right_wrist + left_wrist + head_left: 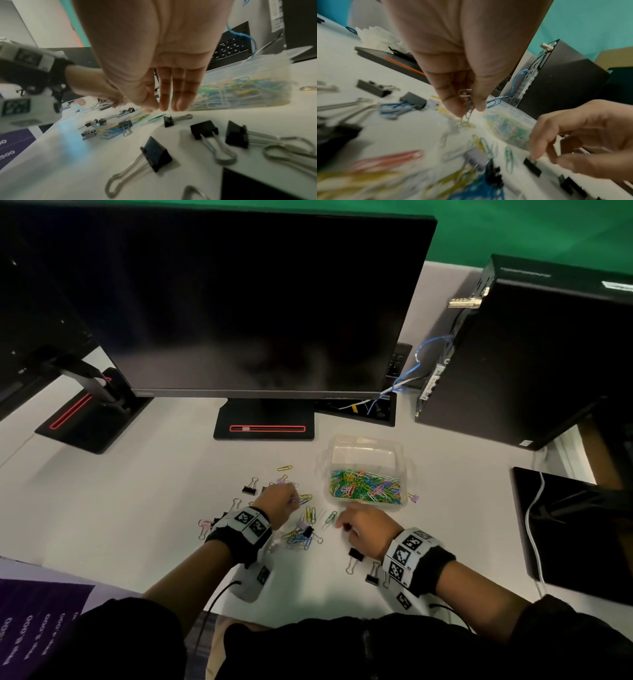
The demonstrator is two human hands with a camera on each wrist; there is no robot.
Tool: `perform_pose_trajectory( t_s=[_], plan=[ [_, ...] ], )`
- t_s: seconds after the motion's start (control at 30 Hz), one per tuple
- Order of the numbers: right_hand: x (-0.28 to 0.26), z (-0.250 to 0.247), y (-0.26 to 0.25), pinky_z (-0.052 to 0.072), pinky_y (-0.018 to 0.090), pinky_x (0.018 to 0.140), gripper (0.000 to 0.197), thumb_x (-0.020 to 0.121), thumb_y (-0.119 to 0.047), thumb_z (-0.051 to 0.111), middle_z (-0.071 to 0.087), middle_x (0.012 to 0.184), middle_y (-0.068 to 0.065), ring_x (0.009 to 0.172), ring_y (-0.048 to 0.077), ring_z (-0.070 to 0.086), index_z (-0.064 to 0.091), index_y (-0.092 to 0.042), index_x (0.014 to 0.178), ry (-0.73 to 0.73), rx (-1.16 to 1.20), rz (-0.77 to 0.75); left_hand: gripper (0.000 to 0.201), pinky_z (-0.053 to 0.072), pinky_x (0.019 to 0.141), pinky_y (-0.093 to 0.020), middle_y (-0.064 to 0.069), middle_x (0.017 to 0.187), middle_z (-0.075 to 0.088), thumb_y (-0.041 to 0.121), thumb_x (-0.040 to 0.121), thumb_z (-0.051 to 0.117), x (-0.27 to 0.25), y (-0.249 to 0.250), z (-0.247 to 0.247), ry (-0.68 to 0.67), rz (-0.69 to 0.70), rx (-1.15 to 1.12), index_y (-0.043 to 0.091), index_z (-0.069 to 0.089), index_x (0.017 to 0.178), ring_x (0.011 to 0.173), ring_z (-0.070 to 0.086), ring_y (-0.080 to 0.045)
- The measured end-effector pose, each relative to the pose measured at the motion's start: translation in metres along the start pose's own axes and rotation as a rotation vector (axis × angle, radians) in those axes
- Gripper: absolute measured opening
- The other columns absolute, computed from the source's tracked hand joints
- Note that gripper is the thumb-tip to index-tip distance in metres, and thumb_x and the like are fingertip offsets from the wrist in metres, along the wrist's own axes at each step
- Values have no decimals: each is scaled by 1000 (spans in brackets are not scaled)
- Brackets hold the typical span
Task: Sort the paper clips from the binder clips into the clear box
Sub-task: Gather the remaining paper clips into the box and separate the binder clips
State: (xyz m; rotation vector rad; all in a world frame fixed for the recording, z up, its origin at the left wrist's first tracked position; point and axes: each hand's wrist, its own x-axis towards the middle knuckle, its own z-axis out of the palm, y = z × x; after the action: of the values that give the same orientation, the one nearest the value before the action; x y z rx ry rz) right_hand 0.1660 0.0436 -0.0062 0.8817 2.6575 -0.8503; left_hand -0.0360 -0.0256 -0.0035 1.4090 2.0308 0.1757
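The clear box (363, 451) (257, 59) (513, 121) stands right of centre on the white desk and holds many coloured paper clips (366, 482). Left of it, my left hand (282, 499) (467, 109) pinches a few grey paper clips (465, 93) between thumb and finger, just above the desk. My right hand (359, 525) (161, 106) (573, 135) hovers in front of the box with relaxed fingers, over a small black binder clip (169, 121). Between the hands lies a loose pile of paper clips (301, 537). Black binder clips (249, 489) (154, 155) are scattered around.
A dark monitor (260, 302) and its stand base (263, 426) are behind the work area, with a second stand (92, 419) at the left. A black computer tower (531, 354) with blue cables (421, 354) stands at the right. A black pad (575, 529) lies near the right edge.
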Motion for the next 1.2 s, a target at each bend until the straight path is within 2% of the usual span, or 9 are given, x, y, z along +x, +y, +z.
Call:
perform_pose_trajectory(
  t_s=[0.17,0.3,0.43,0.6,0.73,0.87,0.97,1.1,1.2],
  plan=[
    [19,15,-17,45,40,99,43,81,6,50,54,126,19,116,34,51,57,-7,121,65,-28,-102,15,44,78,-29,-13,108,63,16,92,52,18,34,-15,74,51,-148,6,59,100,85,56,-22],
    [26,24,-24,36,37,105,49,94,-32,43,30,150,8,111,19,44,31,-24,141,-59,-88,-58,17,43,75,-29,-16,108,63,14,90,55,35,57,-19,98,115,-205,2,60,101,79,53,-21],
    [26,27,-29,26,41,112,51,93,-8,40,21,152,12,139,29,21,27,-9,142,-68,-186,-87,15,47,76,-31,-18,110,62,11,87,58,50,69,-16,73,116,-236,3,62,99,79,52,-20],
    [26,30,-15,48,39,91,50,79,-1,62,45,133,12,115,31,46,47,-5,126,-55,-192,-113,18,47,82,-30,-16,111,63,9,84,61,58,76,-12,36,109,-232,3,64,101,83,54,-21],
    [22,33,1,56,28,50,34,50,1,78,66,82,11,70,29,65,70,-7,82,-33,-222,-175,25,44,91,-26,-13,114,66,3,86,56,60,77,-11,-19,126,-251,6,66,109,107,60,-23],
    [14,25,-3,54,43,70,21,73,6,55,62,92,24,88,41,61,67,5,91,-17,-222,-217,32,44,97,-24,-13,120,65,-2,91,45,57,74,-11,-27,182,-280,5,64,116,112,60,-25],
    [13,20,-5,47,42,78,22,82,1,49,59,101,23,97,38,58,65,3,97,-30,-192,-140,33,42,89,-16,-10,114,68,-5,89,44,52,65,-15,27,257,-257,7,65,112,105,61,-20],
    [12,13,-3,42,35,87,25,83,-2,49,60,110,16,106,30,54,65,-4,102,-65,-105,-70,27,43,79,-21,-12,105,64,-5,84,48,45,39,-21,200,233,-165,7,67,100,85,53,-15],
    [13,10,0,42,35,86,22,82,-2,50,62,107,15,106,29,53,64,-6,99,-95,-84,-47,23,41,83,-24,-12,112,56,4,85,54,42,12,-18,200,108,-80,10,62,106,101,55,-24]
  ],
)
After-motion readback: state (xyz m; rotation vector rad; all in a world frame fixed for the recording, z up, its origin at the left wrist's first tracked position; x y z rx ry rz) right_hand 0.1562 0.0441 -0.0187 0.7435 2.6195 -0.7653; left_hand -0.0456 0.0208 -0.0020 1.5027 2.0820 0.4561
